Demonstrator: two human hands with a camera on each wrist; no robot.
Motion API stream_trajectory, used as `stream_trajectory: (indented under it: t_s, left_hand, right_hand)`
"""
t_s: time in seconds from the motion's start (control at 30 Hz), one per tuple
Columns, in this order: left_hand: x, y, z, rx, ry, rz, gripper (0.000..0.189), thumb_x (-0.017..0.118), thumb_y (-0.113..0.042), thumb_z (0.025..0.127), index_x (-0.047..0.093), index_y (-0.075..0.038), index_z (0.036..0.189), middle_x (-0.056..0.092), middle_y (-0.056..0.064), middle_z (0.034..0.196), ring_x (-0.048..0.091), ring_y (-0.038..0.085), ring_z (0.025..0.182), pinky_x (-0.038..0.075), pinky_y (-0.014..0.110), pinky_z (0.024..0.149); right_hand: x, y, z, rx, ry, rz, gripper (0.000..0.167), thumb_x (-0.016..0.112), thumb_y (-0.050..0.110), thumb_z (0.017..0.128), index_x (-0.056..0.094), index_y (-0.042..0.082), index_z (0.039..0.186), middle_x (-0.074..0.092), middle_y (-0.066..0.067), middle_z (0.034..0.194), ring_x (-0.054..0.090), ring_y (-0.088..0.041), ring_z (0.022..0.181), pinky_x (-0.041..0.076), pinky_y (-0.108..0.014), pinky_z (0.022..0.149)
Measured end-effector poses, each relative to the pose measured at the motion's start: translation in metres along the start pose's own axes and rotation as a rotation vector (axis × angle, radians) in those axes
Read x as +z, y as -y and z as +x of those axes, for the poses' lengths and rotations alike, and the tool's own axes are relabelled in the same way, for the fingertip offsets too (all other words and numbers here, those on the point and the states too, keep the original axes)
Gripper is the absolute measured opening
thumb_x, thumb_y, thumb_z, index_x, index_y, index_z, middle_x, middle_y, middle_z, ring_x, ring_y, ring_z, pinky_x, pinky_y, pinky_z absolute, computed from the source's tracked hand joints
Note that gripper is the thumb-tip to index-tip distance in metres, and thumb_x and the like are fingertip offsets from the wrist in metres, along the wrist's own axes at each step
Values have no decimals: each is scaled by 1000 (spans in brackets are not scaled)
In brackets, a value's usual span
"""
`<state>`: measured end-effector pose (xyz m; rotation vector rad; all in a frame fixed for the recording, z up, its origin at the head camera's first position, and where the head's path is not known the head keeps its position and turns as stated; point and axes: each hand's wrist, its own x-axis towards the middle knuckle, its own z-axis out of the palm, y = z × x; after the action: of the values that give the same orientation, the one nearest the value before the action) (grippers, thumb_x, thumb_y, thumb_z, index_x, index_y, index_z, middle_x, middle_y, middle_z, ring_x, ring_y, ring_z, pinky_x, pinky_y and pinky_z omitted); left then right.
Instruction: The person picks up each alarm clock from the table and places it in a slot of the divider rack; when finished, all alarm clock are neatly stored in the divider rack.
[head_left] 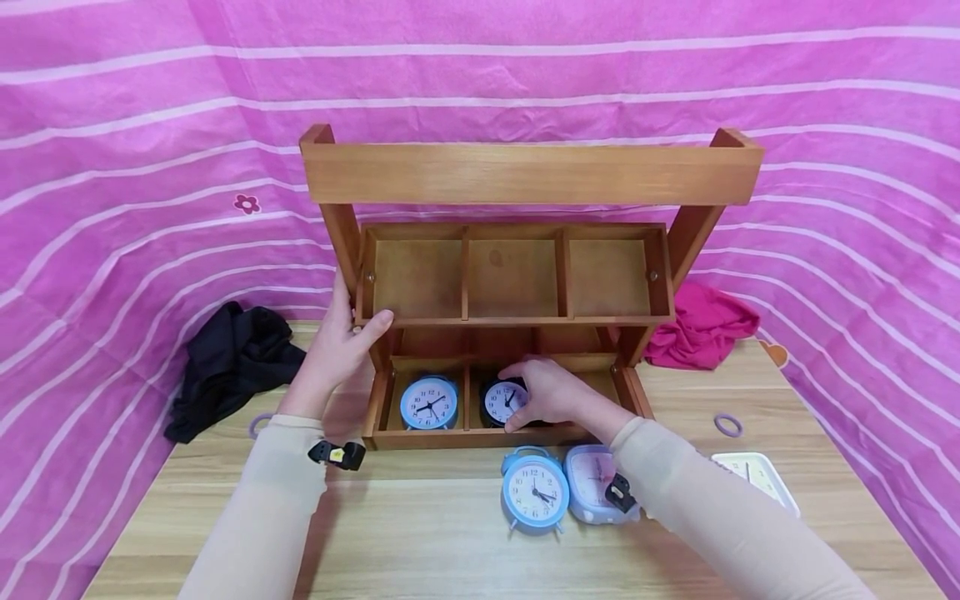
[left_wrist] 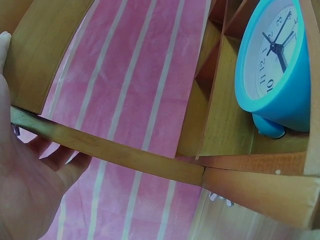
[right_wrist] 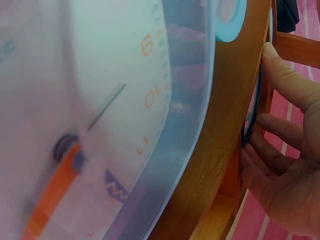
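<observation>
Your left hand [left_wrist: 27, 182] is at the left edge, gripping a brown wooden compartment rack [left_wrist: 135, 153] by its long side strut; your thumb tip lies by the panel at upper left, and your other fingers reach behind the strut. At upper right, in one compartment, you have a round, bright-blue alarm clock [left_wrist: 272, 70] with a white dial and black hands, its top cut off by the frame. Behind the strut is pink cloth with white stripes [left_wrist: 132, 70]; a pale wooden tabletop [left_wrist: 235, 217] shows at the bottom.

creased pink cloth backdrop [head_left: 487, 77], white-striped | red flower motif [head_left: 247, 203] | pale wood-grain tabletop [head_left: 420, 542]
</observation>
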<state>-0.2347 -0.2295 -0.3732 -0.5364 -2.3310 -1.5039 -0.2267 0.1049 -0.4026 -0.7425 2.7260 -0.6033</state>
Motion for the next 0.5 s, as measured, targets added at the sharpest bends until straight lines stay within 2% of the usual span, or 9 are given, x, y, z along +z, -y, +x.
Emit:
stream_trajectory:
  t_s: [0.3, 0.5]
  left_hand:
    - [0, -1, -1, 3, -3, -24, 94, 71, -25, 100, 6, -36, 166, 31, 10, 165, 43, 37, 144, 33, 64, 118]
    - [0, -1, -1, 5, -4, -18, 93, 71, -24, 100, 7, -35, 167, 31, 10, 165, 43, 37, 144, 34, 65, 118]
  right_hand:
    - [-3, 6, -1, 13, 20, -6, 70, 97, 31, 74, 70, 10, 135, 67, -12, 130, 60, -29, 121, 52, -46, 107]
    - [-2, 3, -2, -3, 15, -6, 73, 97, 32, 74, 68, 10, 138, 65, -12, 132, 59, -30, 122, 52, -47, 107]
